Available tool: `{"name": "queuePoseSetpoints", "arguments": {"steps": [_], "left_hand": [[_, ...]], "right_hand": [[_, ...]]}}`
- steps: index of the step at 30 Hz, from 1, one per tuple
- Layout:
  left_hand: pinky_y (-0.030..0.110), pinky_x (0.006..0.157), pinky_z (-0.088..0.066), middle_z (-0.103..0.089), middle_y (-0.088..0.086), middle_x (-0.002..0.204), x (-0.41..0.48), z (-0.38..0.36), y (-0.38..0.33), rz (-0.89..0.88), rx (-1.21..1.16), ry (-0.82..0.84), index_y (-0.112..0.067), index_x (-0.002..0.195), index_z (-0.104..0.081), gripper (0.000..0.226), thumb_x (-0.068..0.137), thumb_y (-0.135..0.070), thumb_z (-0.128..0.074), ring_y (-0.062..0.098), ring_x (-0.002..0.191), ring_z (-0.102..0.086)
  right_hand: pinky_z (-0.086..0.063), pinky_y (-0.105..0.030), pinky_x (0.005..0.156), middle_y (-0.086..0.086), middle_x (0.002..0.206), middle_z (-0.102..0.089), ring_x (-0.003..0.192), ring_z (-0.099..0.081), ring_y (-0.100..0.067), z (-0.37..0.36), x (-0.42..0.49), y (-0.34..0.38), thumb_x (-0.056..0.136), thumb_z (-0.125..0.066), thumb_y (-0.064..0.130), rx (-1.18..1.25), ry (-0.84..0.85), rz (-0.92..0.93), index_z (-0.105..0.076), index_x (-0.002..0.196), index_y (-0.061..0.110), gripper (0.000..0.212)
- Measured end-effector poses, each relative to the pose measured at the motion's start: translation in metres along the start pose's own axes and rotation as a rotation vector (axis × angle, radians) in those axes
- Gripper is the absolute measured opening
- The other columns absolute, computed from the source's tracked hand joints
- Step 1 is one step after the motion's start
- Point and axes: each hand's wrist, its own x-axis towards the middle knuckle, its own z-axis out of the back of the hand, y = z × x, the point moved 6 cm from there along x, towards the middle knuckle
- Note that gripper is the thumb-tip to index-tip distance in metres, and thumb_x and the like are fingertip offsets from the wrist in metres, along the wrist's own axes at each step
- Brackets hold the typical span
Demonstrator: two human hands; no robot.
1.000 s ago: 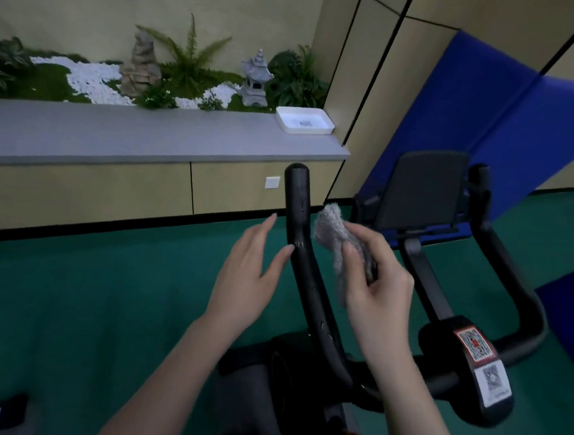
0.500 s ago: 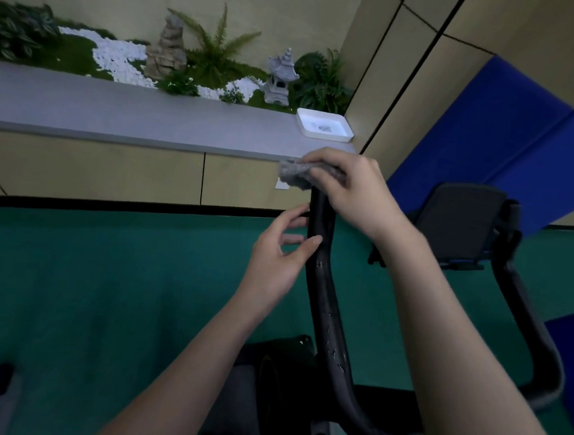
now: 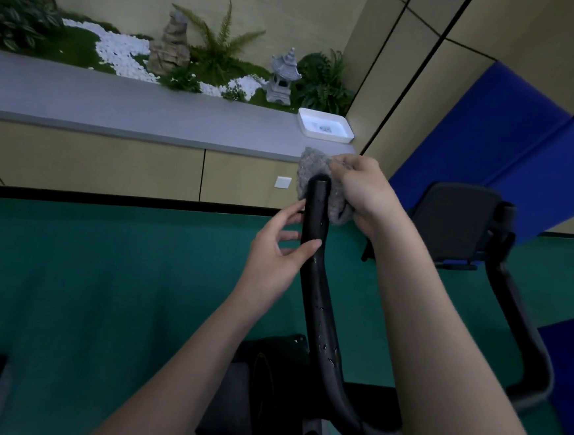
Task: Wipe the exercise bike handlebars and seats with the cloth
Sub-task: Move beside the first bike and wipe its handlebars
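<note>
Bending over the exercise bike [image 3: 264, 404], lower centre of the frame. Working now at the very tip of the left handlebar [image 3: 317, 288], centre frame, having brought the grey cloth [image 3: 310, 166] up from beside the bar's middle within the last second. Clamping the right hand [image 3: 363, 192] round the cloth, folding it over the tip and down its right side. Steadying the bar just below with the left hand [image 3: 272, 257], fingers [image 3: 289, 210] apart, only touching. Probably just beginning the first stroke; right handlebar [image 3: 524, 325] and seats still waiting.
</note>
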Motion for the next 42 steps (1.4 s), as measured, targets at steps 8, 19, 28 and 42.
{"name": "queuePoseSetpoints", "arguments": {"steps": [8, 19, 28, 42], "left_hand": [[0.019, 0.080, -0.051, -0.060, -0.004, 0.111, -0.003, 0.001, 0.002, 0.034, -0.092, -0.024, -0.016, 0.128, -0.050, 0.055, 0.080, 0.006, -0.067, 0.012, 0.096, -0.058], [0.010, 0.077, -0.047, -0.060, -0.013, 0.102, -0.014, 0.005, 0.008, 0.065, -0.070, 0.009, -0.024, 0.108, -0.057, 0.044, 0.079, 0.006, -0.068, 0.002, 0.087, -0.058], [0.021, 0.092, -0.047, -0.063, -0.003, 0.115, -0.020, 0.017, 0.014, 0.114, -0.026, 0.024, -0.030, 0.108, -0.059, 0.038, 0.082, -0.005, -0.070, 0.010, 0.102, -0.061], [0.010, 0.077, -0.048, -0.067, -0.006, 0.105, -0.023, 0.008, 0.022, 0.209, -0.161, 0.022, -0.013, 0.114, -0.063, 0.034, 0.082, -0.002, -0.068, -0.002, 0.088, -0.064]], "right_hand": [[-0.037, -0.011, 0.090, -0.009, 0.109, -0.064, 0.104, -0.052, -0.014, -0.006, -0.066, 0.001, 0.089, -0.057, 0.000, -0.230, -0.484, 0.547, -0.069, 0.107, 0.003, 0.022], [-0.044, -0.023, 0.088, -0.007, 0.101, -0.052, 0.098, -0.053, -0.017, -0.005, -0.083, -0.017, 0.087, -0.062, 0.001, -0.205, -0.396, 0.622, -0.071, 0.100, 0.003, 0.016], [-0.046, -0.023, 0.083, -0.010, 0.100, -0.058, 0.095, -0.057, -0.021, -0.005, -0.096, -0.024, 0.087, -0.063, -0.002, -0.242, -0.369, 0.678, -0.071, 0.098, 0.000, 0.014], [-0.044, -0.030, 0.083, -0.015, 0.089, -0.067, 0.102, -0.054, -0.032, -0.014, -0.062, 0.030, 0.087, -0.063, 0.001, -0.831, 0.253, 1.017, -0.070, 0.099, -0.003, 0.014]]}}
